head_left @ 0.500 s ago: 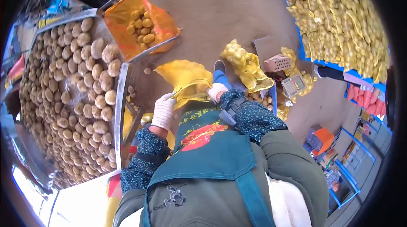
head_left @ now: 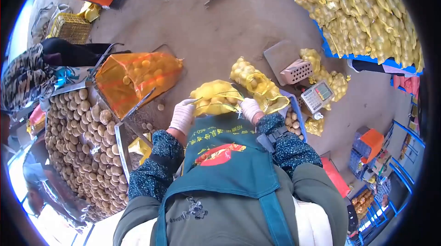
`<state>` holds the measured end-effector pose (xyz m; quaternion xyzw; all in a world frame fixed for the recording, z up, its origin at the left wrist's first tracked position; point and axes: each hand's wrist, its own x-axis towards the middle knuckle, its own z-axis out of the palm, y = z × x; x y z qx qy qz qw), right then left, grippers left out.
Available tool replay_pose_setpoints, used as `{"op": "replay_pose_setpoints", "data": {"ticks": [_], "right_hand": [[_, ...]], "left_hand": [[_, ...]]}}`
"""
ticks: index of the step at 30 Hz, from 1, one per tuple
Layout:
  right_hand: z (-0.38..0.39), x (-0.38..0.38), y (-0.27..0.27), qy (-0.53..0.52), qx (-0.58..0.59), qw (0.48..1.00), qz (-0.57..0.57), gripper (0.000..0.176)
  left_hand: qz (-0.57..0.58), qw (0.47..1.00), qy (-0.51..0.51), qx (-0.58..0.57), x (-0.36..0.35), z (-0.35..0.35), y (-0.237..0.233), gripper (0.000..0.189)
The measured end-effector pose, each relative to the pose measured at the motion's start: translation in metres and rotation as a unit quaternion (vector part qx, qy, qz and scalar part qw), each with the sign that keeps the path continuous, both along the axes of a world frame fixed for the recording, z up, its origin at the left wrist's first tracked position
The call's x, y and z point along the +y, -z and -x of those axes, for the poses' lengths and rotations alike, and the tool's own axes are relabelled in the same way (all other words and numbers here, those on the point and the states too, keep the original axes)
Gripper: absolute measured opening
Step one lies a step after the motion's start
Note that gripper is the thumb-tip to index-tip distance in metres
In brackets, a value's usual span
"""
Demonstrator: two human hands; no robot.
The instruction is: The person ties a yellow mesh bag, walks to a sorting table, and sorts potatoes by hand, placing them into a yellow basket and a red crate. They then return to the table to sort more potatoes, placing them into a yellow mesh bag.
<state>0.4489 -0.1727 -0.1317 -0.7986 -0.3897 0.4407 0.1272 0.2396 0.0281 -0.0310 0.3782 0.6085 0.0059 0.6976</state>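
Note:
A yellow mesh bag (head_left: 214, 93) filled with potatoes stands just in front of my apron. My left hand (head_left: 183, 115), in a white glove, grips the left side of its rim. On the other side, my gloved right hand (head_left: 250, 109) closes around the right end of the rim. Dark strands or edging run along the bag's mouth between the hands. Right of it lies another yellow mesh bag of potatoes (head_left: 257, 83), its mouth towards a blue crate (head_left: 299, 120) holding loose potatoes.
A sorting table heaped with potatoes (head_left: 82, 149) stands at left, beside an orange bag (head_left: 138, 78) on a metal frame. A scale display (head_left: 317, 97) and pink perforated block (head_left: 297, 71) are at right. Stacked potato bags (head_left: 353, 12) fill the upper right. A person (head_left: 27, 74) stands at far left.
The view has swung, so the potato table appears lower and further left. The held bag now looks fuller and more upright, with both hands holding its rim further apart.

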Motion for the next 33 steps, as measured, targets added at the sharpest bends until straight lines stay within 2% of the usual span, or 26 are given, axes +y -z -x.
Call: {"op": "replay_pose_setpoints", "data": {"ticks": [2,3,5,7,8,9,10,12,13,17,19,20,21,22,23,24,26,28,30,31,32,33], "right_hand": [[-0.031,-0.005,0.019,0.008,-0.012,0.999,-0.046,0.033],[-0.047,-0.003,0.016,0.010,-0.010,0.999,-0.049,0.033],[-0.075,0.009,0.002,0.096,0.023,0.993,0.059,0.029],[-0.099,-0.001,0.027,0.079,-0.005,0.997,0.027,0.030],[-0.112,-0.004,0.043,0.061,-0.040,0.997,-0.008,0.031],[-0.123,-0.001,0.048,0.109,-0.040,0.993,-0.011,0.035],[-0.138,0.002,0.049,0.114,-0.039,0.993,-0.008,0.035],[-0.170,0.005,0.048,0.105,-0.053,0.993,0.006,0.038],[-0.180,0.012,0.044,0.177,-0.047,0.982,0.037,0.037],[-0.213,0.012,0.103,0.301,-0.016,0.947,0.109,0.038],[-0.224,0.006,0.131,0.311,-0.019,0.941,0.133,0.037],[-0.229,0.003,0.145,0.311,-0.021,0.938,0.151,0.036],[-0.234,0.003,0.156,0.312,-0.019,0.937,0.158,0.036],[-0.240,0.006,0.167,0.264,-0.048,0.940,0.212,0.035],[-0.244,0.011,0.178,0.213,-0.075,0.937,0.265,0.033],[-0.245,0.013,0.194,0.213,-0.070,0.937,0.269,0.033],[-0.248,0.023,0.227,0.263,-0.063,0.923,0.274,0.035],[-0.242,0.034,0.234,0.256,-0.043,0.929,0.264,0.041],[-0.233,0.027,0.243,0.276,-0.072,0.927,0.246,0.042],[-0.229,0.019,0.250,0.274,-0.067,0.927,0.248,0.042],[-0.231,0.010,0.255,0.320,-0.075,0.917,0.228,0.040],[-0.233,0.004,0.257,0.365,-0.084,0.904,0.206,0.038]], "left_hand": [[-0.036,0.995,0.084,0.028,0.011,-0.031,0.009,0.030],[-0.038,0.995,0.093,0.025,0.015,-0.043,0.019,0.031],[-0.059,0.992,0.110,0.017,0.020,-0.071,0.031,0.031],[-0.076,0.983,0.162,0.031,0.024,-0.099,0.046,0.033],[-0.076,0.983,0.165,0.030,0.027,-0.114,0.057,0.033],[-0.087,0.984,0.153,0.008,0.028,-0.128,0.071,0.030],[-0.096,0.985,0.142,-0.011,0.030,-0.146,0.072,0.027],[-0.098,0.978,0.182,0.021,0.033,-0.176,0.089,0.026],[-0.098,0.976,0.192,0.005,0.037,-0.188,0.107,0.029],[-0.064,0.978,0.199,-0.003,0.046,-0.237,0.191,0.030],[-0.049,0.982,0.182,-0.009,0.039,-0.253,0.222,0.031],[-0.043,0.981,0.187,-0.008,0.037,-0.253,0.257,0.031],[-0.121,0.952,0.277,-0.046,0.033,-0.240,0.316,0.031],[-0.199,0.907,0.362,-0.084,0.034,-0.244,0.333,0.032],[-0.148,0.924,0.354,-0.006,0.031,-0.250,0.347,0.032],[-0.144,0.923,0.356,-0.001,0.029,-0.258,0.349,0.032],[-0.073,0.897,0.425,0.095,0.031,-0.276,0.359,0.030],[-0.050,0.896,0.436,0.062,0.020,-0.273,0.375,0.029],[-0.069,0.894,0.443,0.000,0.009,-0.272,0.372,0.025],[-0.045,0.904,0.424,0.020,0.005,-0.273,0.366,0.023],[-0.045,0.904,0.424,0.023,0.004,-0.276,0.360,0.023],[-0.112,0.907,0.405,-0.012,0.002,-0.278,0.358,0.022]]}}
